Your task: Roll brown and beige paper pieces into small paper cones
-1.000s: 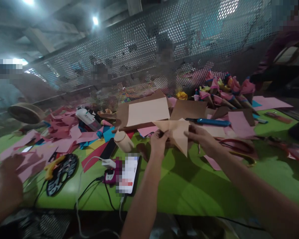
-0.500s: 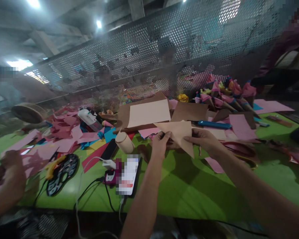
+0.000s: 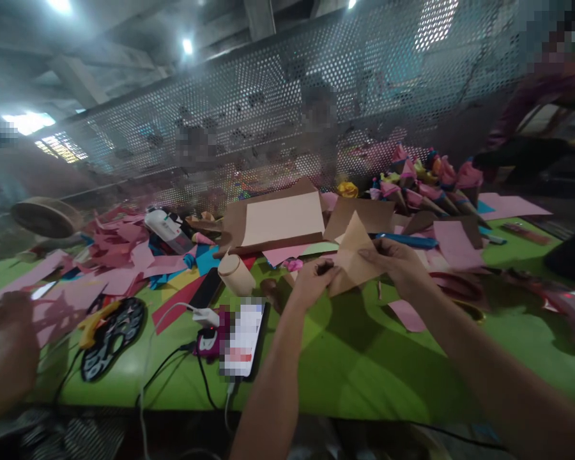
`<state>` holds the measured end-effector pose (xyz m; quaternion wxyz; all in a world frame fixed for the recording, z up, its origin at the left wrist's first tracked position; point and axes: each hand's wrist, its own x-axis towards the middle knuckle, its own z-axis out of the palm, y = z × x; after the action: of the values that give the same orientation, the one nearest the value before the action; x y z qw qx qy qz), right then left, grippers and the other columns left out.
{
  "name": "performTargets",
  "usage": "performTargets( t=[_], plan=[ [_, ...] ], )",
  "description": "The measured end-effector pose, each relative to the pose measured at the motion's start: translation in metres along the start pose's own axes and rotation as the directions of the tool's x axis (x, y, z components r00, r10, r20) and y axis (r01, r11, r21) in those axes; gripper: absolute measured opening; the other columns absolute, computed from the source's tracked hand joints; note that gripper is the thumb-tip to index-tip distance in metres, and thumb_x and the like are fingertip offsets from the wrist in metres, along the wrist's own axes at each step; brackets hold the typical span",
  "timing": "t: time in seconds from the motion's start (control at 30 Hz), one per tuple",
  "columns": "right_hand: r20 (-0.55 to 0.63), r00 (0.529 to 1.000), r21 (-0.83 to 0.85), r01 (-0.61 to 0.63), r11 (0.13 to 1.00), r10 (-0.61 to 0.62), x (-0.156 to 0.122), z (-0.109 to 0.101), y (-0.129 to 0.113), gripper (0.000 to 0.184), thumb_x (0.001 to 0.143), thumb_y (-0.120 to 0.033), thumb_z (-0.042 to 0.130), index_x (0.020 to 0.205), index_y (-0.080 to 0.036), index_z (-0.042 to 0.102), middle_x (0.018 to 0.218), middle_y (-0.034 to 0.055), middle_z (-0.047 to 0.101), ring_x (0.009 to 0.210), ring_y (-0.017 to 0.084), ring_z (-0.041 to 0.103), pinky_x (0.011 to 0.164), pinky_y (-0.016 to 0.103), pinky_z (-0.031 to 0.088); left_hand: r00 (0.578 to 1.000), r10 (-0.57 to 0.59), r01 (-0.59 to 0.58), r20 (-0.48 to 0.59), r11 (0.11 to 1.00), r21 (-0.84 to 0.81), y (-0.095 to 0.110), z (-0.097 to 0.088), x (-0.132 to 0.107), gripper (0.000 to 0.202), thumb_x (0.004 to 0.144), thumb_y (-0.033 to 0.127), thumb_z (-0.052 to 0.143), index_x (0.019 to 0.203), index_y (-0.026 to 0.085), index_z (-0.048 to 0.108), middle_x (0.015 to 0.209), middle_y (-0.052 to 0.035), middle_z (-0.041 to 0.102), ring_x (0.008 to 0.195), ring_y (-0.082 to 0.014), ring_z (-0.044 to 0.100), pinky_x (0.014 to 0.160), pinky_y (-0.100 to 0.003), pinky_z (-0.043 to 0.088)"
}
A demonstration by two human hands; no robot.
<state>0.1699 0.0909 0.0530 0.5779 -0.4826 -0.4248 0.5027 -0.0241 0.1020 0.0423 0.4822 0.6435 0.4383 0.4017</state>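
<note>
A tan piece of paper [image 3: 355,252] is held up over the green table, one pointed corner upward. My left hand [image 3: 314,279] is closed at its lower left edge, fingertips curled together there. With thumb and fingers, my right hand [image 3: 393,260] pinches the paper's right side. Just behind the right hand lies a blue-handled cutter [image 3: 412,241], partly hidden by it. A small pink paper scrap [image 3: 407,315] rests on the table below the right hand. Farther back is a cream sheet [image 3: 283,218] on top of brown paper [image 3: 232,220].
Pink-topped paper cones [image 3: 434,182] are heaped at the back right. A cream roll [image 3: 237,275], a phone [image 3: 244,338] with cables and a glue gun [image 3: 98,322] lie left. Another person's hand [image 3: 12,326] is at the far left. Scissors [image 3: 460,291] lie right.
The tan paper has been turned so that a point now faces up, where a wide edge was on top. My left hand has shifted slightly right and down along it.
</note>
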Motion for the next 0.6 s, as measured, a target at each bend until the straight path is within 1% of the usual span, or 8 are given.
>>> performTargets(
  t=[0.07, 0.13, 0.2, 0.27, 0.37, 0.5, 0.6],
  plan=[
    [-0.04, 0.995, -0.044, 0.091, 0.995, -0.093, 0.001, -0.001, -0.001, 0.052, 0.051, -0.053, 0.091, 0.086, -0.023, 0.069, 0.083, 0.0023, 0.071, 0.073, 0.018, 0.063, 0.068, 0.033, 0.052, 0.998, -0.002, 0.003, -0.059, 1.0, 0.018, 0.001, -0.001, 0.0, 0.012, 0.082, 0.027, 0.065, 0.082, 0.016, 0.072, 0.085, -0.0036, 0.073, 0.081, -0.0167, 0.064, 0.077, -0.027, 0.048],
    [-0.099, 0.976, -0.122, 0.181, 0.976, -0.194, 0.001, -0.003, -0.001, 0.05, 0.056, -0.054, 0.088, 0.091, -0.023, 0.07, 0.085, 0.0023, 0.069, 0.074, 0.017, 0.06, 0.068, 0.033, 0.05, 0.992, 0.0, 0.006, -0.123, 0.999, 0.047, 0.004, -0.003, -0.001, 0.013, 0.083, 0.027, 0.064, 0.08, 0.016, 0.07, 0.082, -0.0032, 0.072, 0.079, -0.0161, 0.063, 0.075, -0.027, 0.047],
    [-0.122, 0.961, -0.203, 0.22, 0.954, -0.247, 0.002, -0.005, 0.0, 0.045, 0.062, -0.055, 0.085, 0.09, -0.023, 0.071, 0.083, 0.0023, 0.067, 0.072, 0.017, 0.056, 0.067, 0.033, 0.048, 0.987, 0.01, 0.003, -0.163, 0.997, 0.079, 0.009, -0.003, -0.002, 0.012, 0.082, 0.026, 0.063, 0.077, 0.016, 0.068, 0.08, -0.0022, 0.07, 0.077, -0.0156, 0.061, 0.074, -0.027, 0.045],
    [-0.106, 0.963, -0.245, 0.217, 0.945, -0.249, 0.002, -0.006, 0.003, 0.04, 0.067, -0.056, 0.081, 0.088, -0.023, 0.071, 0.08, 0.0026, 0.066, 0.072, 0.018, 0.055, 0.067, 0.034, 0.047, 0.986, 0.019, -0.003, -0.164, 0.995, 0.097, 0.013, -0.003, -0.004, 0.011, 0.082, 0.025, 0.062, 0.076, 0.017, 0.067, 0.078, -0.0009, 0.069, 0.076, -0.0151, 0.06, 0.074, -0.026, 0.044],
    [-0.091, 0.967, -0.258, 0.208, 0.943, -0.238, 0.004, -0.007, 0.006, 0.037, 0.07, -0.057, 0.077, 0.086, -0.023, 0.071, 0.078, 0.0025, 0.066, 0.075, 0.019, 0.056, 0.068, 0.034, 0.046, 0.99, 0.02, -0.005, -0.141, 0.995, 0.103, 0.018, -0.002, -0.005, 0.011, 0.081, 0.025, 0.062, 0.075, 0.017, 0.066, 0.075, 0.0011, 0.066, 0.073, -0.0143, 0.057, 0.07, -0.025, 0.042],
    [-0.109, 0.971, -0.263, 0.18, 0.948, -0.215, 0.005, -0.006, 0.006, 0.039, 0.066, -0.058, 0.078, 0.083, -0.024, 0.07, 0.077, 0.0018, 0.065, 0.075, 0.019, 0.055, 0.066, 0.033, 0.044, 0.99, 0.027, -0.014, -0.136, 0.996, 0.093, 0.019, 0.0, -0.006, 0.012, 0.082, 0.026, 0.06, 0.074, 0.018, 0.065, 0.073, 0.0024, 0.064, 0.072, -0.0136, 0.055, 0.067, -0.024, 0.04],
    [-0.08, 0.982, -0.243, 0.145, 0.959, -0.168, 0.004, -0.006, 0.004, 0.039, 0.063, -0.057, 0.08, 0.079, -0.024, 0.068, 0.073, 0.0003, 0.063, 0.07, 0.017, 0.053, 0.062, 0.031, 0.042, 0.988, 0.048, -0.029, -0.148, 0.991, 0.128, 0.018, -0.001, -0.006, 0.013, 0.083, 0.026, 0.061, 0.074, 0.018, 0.064, 0.073, 0.0025, 0.065, 0.072, -0.0137, 0.057, 0.068, -0.024, 0.041]
  ],
)
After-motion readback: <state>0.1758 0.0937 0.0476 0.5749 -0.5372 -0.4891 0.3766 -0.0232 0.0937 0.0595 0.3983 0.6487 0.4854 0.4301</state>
